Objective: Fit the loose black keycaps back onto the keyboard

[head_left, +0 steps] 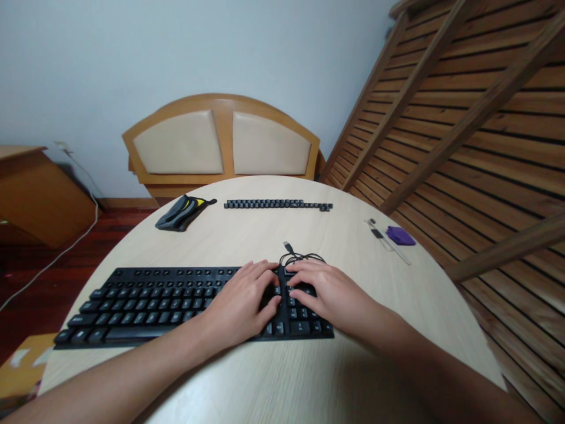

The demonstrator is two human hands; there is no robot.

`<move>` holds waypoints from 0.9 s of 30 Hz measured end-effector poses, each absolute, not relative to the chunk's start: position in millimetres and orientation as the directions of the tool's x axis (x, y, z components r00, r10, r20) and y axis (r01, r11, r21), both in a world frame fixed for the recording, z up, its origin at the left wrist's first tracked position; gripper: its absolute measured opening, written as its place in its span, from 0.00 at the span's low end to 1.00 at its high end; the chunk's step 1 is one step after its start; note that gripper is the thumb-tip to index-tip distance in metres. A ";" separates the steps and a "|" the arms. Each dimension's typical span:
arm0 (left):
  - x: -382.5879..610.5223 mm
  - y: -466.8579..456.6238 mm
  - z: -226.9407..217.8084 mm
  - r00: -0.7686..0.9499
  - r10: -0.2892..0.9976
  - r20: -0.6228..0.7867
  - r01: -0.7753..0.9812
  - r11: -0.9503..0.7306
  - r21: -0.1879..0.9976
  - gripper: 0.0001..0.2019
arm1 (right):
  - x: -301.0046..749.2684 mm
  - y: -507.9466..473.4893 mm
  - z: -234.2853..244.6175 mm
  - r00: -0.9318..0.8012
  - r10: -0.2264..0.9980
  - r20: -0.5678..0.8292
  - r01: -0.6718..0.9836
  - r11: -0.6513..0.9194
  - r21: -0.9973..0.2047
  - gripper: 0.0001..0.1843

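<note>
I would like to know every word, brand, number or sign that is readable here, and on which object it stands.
No text can be read with certainty.
Black keyboard: pale key legends, too small and blurred; the left hand and right hand cover some keys.
Row of keycaps: any marks too small to read.

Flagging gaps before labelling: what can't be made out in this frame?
All in the head view:
- Keys of the keyboard under the left hand: hidden by its palm and fingers.
- Number-pad keys under the right hand: covered by it.
- Part of the coiled cable: behind the right hand.
- Legends on the far row of dark keycaps: too small.
- Orange box: cut off by the left edge.
</note>
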State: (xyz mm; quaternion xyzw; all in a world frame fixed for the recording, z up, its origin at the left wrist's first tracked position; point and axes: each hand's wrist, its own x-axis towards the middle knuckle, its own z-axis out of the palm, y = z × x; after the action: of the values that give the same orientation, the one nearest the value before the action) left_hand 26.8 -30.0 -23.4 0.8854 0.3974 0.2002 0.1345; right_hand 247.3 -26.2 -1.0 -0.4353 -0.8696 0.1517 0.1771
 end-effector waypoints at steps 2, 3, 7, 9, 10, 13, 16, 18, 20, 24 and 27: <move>27.0 -29.8 -23.6 0.600 0.760 0.250 0.653 -0.645 0.396 0.05 | 245.3 -28.2 -1.0 -0.563 0.806 0.182 0.710 0.584 -0.394 0.07; 26.9 -29.7 -24.0 0.598 0.760 0.254 0.654 -0.646 0.395 0.05 | 244.1 -29.2 -1.0 -0.565 0.804 0.187 0.712 0.589 -0.382 0.07; 26.7 -29.2 -25.8 0.593 0.762 0.260 0.651 -0.644 0.401 0.04 | 239.0 -32.6 -0.1 -0.559 0.807 0.190 0.736 0.588 -0.335 0.07; 26.8 -29.1 -26.1 0.592 0.763 0.259 0.651 -0.643 0.403 0.03 | 236.9 -33.8 1.3 -0.552 0.815 0.176 0.751 0.578 -0.320 0.07; 26.8 -29.1 -26.0 0.593 0.763 0.258 0.652 -0.643 0.403 0.03 | 236.2 -34.3 2.2 -0.547 0.820 0.169 0.758 0.571 -0.316 0.07; 26.7 -28.9 -25.5 0.593 0.763 0.256 0.651 -0.642 0.404 0.03 | 234.8 -35.4 4.3 -0.535 0.830 0.160 0.770 0.556 -0.312 0.06; 26.6 -28.7 -25.7 0.590 0.763 0.264 0.650 -0.643 0.405 0.03 | 233.9 -36.2 4.8 -0.534 0.830 0.161 0.774 0.557 -0.302 0.06; 26.7 -28.6 -25.9 0.590 0.762 0.266 0.651 -0.644 0.401 0.03 | 233.2 -36.5 3.8 -0.544 0.822 0.166 0.772 0.568 -0.284 0.06; 27.0 -28.6 -25.8 0.590 0.764 0.260 0.654 -0.642 0.400 0.03 | 232.5 -36.7 2.0 -0.557 0.810 0.182 0.768 0.586 -0.258 0.07; 27.5 -28.8 -25.0 0.588 0.768 0.256 0.657 -0.637 0.403 0.03 | 232.0 -37.2 -0.6 -0.566 0.799 0.201 0.767 0.600 -0.226 0.08; 27.5 -29.1 -24.8 0.586 0.767 0.260 0.654 -0.638 0.408 0.03 | 231.6 -37.3 1.2 -0.555 0.815 0.168 0.779 0.580 -0.240 0.07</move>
State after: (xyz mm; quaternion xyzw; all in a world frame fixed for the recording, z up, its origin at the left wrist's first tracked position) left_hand 27.5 -29.1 -24.8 0.8803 0.4035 0.2097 0.1354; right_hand 231.6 -37.3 1.2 -0.4531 -0.8790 0.0691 0.1310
